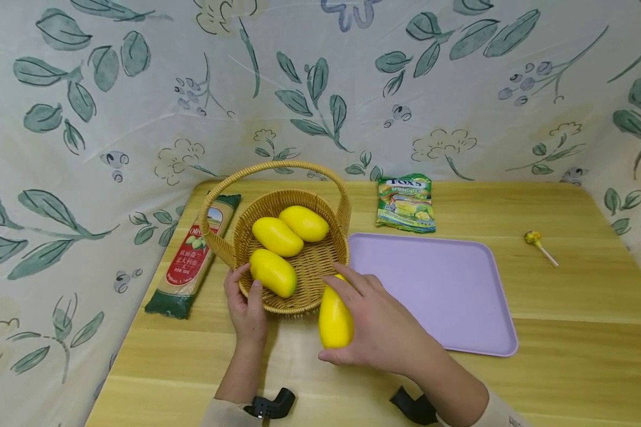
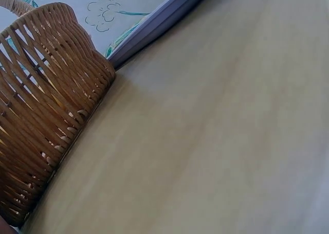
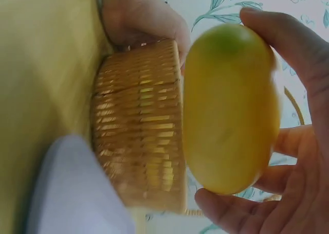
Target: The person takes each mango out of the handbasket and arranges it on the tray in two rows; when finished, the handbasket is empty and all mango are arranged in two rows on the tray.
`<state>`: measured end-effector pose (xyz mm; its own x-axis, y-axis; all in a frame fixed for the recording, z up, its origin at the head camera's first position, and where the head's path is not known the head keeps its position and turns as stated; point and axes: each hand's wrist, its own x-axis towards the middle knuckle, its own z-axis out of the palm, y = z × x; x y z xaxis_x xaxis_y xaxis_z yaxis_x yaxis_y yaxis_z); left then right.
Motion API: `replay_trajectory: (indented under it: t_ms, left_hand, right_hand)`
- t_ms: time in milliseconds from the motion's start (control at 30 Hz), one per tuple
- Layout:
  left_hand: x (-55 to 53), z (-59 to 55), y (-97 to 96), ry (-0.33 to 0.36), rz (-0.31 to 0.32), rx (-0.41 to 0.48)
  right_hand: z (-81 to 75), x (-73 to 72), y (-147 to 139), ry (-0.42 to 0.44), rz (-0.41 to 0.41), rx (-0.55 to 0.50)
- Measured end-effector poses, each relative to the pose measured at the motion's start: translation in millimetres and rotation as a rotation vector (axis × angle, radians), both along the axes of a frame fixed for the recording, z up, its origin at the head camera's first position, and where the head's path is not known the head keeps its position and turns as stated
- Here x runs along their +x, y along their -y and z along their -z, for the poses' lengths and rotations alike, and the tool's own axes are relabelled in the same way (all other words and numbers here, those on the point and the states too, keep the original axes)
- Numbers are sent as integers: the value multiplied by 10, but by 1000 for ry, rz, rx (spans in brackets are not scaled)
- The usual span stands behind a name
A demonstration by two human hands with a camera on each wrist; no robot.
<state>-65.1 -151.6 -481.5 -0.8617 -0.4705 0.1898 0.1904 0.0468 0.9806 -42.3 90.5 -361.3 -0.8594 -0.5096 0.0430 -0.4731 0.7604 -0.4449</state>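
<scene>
My right hand (image 1: 381, 323) holds a yellow mango (image 1: 335, 317) between thumb and fingertips, at the front right of the wicker basket's rim. In the right wrist view this mango (image 3: 229, 110) shows a green patch at one end. The left hand (image 1: 247, 311) grips the front left rim of the wicker basket (image 1: 315, 273), thumb and forefinger at the edge. Inside the basket lie three more yellow mangoes (image 1: 274, 273). The left wrist view shows the basket's woven side (image 2: 51, 100), while nearly all of that hand is out of frame there.
A lilac tray (image 1: 427, 284) lies right of the basket. Behind it is a green candy bag (image 1: 406, 203), and a lollipop (image 1: 535, 240) lies far right. A spaghetti pack (image 1: 192, 261) lies left of the basket, whose tall handle (image 1: 283, 164) arches over it. Patterned cloth hangs behind.
</scene>
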Motion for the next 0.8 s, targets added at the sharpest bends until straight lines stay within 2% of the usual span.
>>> replay_trajectory:
  t_ms: [100,233,367,600,800]
  left_hand:
    - [-2,-8,-2,6,5,3]
    - [-6,-14,-1,8,13,8]
    - [-5,-11,1,12,14,7]
    - [-5,9,4,14,7,-5]
    - [-13,19,14,13,8,8]
  right_hand:
    - [59,34,-156,35,40,23]
    - [133,-47,-363,27,107,40]
    - [177,-261,-510,7,174,25]
    - [261,-715,-538,9,288,-93]
    - [355,-914,-432,68,381,-133]
